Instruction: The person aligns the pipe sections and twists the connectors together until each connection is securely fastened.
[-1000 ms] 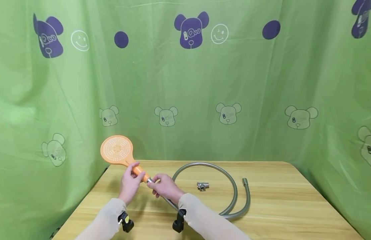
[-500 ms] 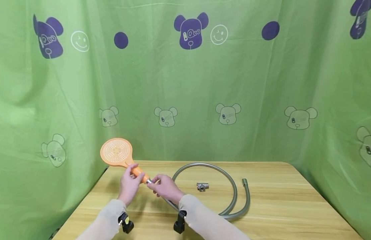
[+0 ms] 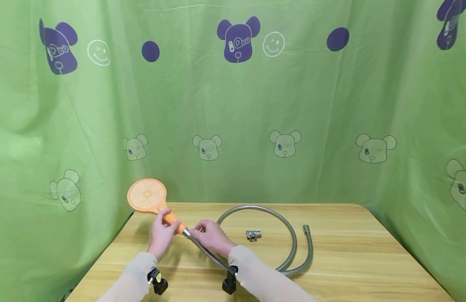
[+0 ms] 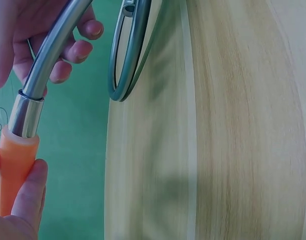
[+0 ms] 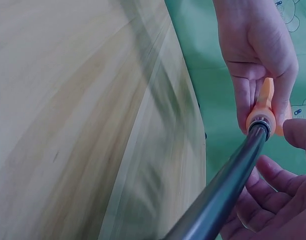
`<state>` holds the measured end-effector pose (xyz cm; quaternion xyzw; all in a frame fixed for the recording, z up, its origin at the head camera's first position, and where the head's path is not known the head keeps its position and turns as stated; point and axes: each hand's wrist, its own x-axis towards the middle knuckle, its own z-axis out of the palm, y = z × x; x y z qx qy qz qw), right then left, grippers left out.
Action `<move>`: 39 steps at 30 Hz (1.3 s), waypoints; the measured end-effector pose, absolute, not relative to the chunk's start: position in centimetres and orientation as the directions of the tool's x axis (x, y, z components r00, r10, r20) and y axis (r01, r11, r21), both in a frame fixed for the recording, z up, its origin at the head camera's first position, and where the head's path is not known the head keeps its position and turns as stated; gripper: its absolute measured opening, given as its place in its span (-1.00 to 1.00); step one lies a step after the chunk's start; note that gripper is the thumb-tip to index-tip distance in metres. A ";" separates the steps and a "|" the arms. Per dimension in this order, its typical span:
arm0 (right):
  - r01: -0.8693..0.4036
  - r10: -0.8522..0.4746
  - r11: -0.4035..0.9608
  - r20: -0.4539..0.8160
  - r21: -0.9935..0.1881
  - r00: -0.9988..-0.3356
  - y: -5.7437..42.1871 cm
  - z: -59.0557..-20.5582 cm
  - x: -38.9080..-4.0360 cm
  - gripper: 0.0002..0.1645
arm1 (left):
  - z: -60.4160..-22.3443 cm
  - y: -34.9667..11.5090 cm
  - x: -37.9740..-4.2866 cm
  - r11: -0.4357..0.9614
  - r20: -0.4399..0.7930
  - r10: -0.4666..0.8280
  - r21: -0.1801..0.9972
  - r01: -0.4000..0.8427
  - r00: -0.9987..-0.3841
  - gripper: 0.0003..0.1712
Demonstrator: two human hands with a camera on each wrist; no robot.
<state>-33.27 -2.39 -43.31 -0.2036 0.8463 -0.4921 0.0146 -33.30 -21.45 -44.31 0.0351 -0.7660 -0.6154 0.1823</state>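
Observation:
My left hand point(image 3: 161, 235) grips the orange handle of a shower head point(image 3: 147, 196), which tilts up to the left above the table with its pale perforated face showing. A grey metallic hose point(image 3: 207, 252) meets the handle's end through a silver collar point(image 4: 26, 116). Beside this joint, my right hand point(image 3: 215, 238) has its fingers loosely spread around the hose. In the right wrist view a gap shows between its thumb point(image 5: 298, 133) and the hose; whether a fingertip touches behind is hidden.
The hose loops across the wooden table point(image 3: 353, 251), its free end fitting point(image 3: 306, 229) lying to the right. Inside the loop sits a small metal tee valve point(image 3: 253, 235). Green printed curtains point(image 3: 233, 100) surround the table's back and sides.
My right fingers have let go of the collar and drawn slightly right, baring the joint. The shower head has dipped a little lower in my left hand's grip.

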 end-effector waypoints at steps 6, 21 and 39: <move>-0.342 -0.343 0.471 0.189 -0.813 -0.920 -1.9 -43.5 -33.6 -0.67 | -44.5 -21.6 -33.5 0.227 0.223 -0.280 0.961 0.161 -0.934 -0.31; -0.375 -0.354 0.489 0.214 -0.788 -0.910 -0.2 -43.2 -33.9 -0.66 | -44.9 -21.8 -33.5 0.188 0.201 -0.268 0.970 0.153 -0.942 -0.30; -0.374 -0.360 0.519 0.200 -0.769 -0.911 1.9 -43.3 -33.8 -0.69 | -45.4 -21.9 -33.8 0.207 0.186 -0.292 0.970 0.128 -0.938 -0.30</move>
